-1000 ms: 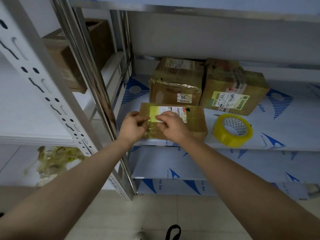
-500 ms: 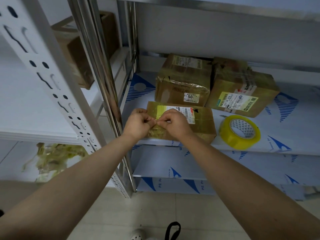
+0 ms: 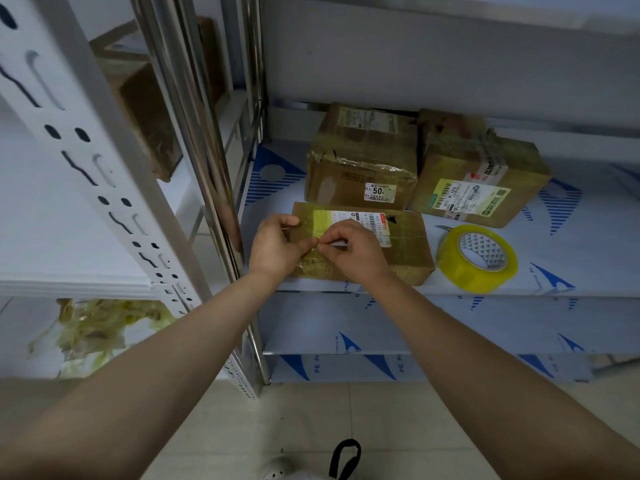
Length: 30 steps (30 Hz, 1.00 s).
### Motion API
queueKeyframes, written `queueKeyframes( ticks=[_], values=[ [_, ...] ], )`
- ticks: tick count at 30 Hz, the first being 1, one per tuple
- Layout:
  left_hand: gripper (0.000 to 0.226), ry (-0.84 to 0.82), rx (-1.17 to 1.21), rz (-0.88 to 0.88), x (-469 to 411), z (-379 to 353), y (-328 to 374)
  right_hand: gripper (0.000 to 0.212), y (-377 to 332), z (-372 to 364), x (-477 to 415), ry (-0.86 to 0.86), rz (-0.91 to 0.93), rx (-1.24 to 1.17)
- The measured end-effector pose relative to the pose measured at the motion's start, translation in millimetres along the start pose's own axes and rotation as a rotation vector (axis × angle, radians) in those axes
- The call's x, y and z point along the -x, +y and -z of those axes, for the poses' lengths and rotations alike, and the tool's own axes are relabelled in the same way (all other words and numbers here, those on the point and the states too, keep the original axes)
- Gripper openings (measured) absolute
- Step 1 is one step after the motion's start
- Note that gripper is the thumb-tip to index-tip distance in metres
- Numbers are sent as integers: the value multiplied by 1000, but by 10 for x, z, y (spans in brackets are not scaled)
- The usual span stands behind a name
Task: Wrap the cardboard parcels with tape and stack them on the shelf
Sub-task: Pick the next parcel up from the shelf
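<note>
**Cardboard parcel, both grips on its tape**

Pale floor tiles (image 3: 277, 420) fill the bottom of the view, with the toe of a white shoe (image 3: 277, 472) and a black strap (image 3: 343, 457) at the very edge. Two bare forearms reach up from there to the front lip of the shelf (image 3: 571, 244).

The left grip (image 3: 273, 242) and right grip (image 3: 353, 249) meet fingertip to fingertip over a flat parcel (image 3: 405, 237). Each one is closed in a pinch, thumb against forefinger, on a piece of clear yellowish tape (image 3: 321, 219) at the parcel's top face. The parcel lies flat at the front of the shelf, its white label half hidden by the right grip.

Just right of it, apart from it, the roll (image 3: 478, 259) of yellow tape lies on its side on the shelf.

Behind the flat parcel stand two taller ones side by side, touching: the left box (image 3: 360, 161), with a small "50" sticker, and the right box (image 3: 478, 181), with a green-edged label.

On the rack to the left, crumpled scraps (image 3: 97, 330) of used tape sit on the lower level, and a further carton (image 3: 149, 109) rests on the level above, partly hidden by the posts.
</note>
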<state>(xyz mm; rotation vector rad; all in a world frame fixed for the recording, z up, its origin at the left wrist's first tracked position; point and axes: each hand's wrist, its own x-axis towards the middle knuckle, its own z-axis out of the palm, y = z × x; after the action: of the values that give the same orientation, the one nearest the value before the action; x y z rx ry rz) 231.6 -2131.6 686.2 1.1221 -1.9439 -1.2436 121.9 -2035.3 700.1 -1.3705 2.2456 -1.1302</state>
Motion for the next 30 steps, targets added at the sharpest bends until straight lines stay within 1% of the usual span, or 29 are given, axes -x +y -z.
queueKeyframes(
  ticks=[2, 4, 7, 9, 10, 11, 13, 14, 15, 17, 21, 23, 26, 28, 30],
  values=[
    [51, -9, 65, -2, 2, -15, 5, 10, 5, -6, 4, 6, 5, 6],
    [51, -24, 83, 11, -1, -29, 13, 12, 13, -5, 2, 1, 2, 12],
    [37, -39, 96, 43, -19, -43, 3, 14, 16, 3, -11, -15, 1, 14],
    [25, -18, 104, 60, -22, -54, -8, 15, 18, 11, -20, -27, -7, 2],
    [23, 3, 129, 77, -24, -61, -25, 15, 19, 15, -23, -33, -13, -6],
    [25, 16, 174, 106, -12, -62, -27, 15, 21, 16, -22, -40, -20, -11],
    [54, 4, 235, 183, 19, -77, -33, 14, 30, 17, -24, -51, -34, -7],
    [63, -19, 241, 182, 38, -99, -45, 14, 36, 14, -27, -56, -38, -2],
    [66, -43, 251, 168, 55, -129, -51, 15, 40, 11, -31, -62, -42, 4],
    [68, -53, 275, 177, 84, -193, -44, 18, 40, 12, -33, -76, -52, 17],
    [47, -3, 225, 192, 50, -246, -18, 18, 39, 21, -31, -88, -64, 11],
    [42, 20, 235, 224, 17, -231, -25, 18, 26, 23, -29, -92, -68, -6],
    [55, -7, 295, 296, 0, -206, -28, 20, 15, 40, -32, -87, -71, -16],
    [67, -48, 263, 267, 18, -211, -34, 21, 7, 41, -43, -88, -66, -3],
    [73, -40, 236, 254, 23, -229, -45, 23, -3, 36, -45, -95, -62, 2]
  ],
)
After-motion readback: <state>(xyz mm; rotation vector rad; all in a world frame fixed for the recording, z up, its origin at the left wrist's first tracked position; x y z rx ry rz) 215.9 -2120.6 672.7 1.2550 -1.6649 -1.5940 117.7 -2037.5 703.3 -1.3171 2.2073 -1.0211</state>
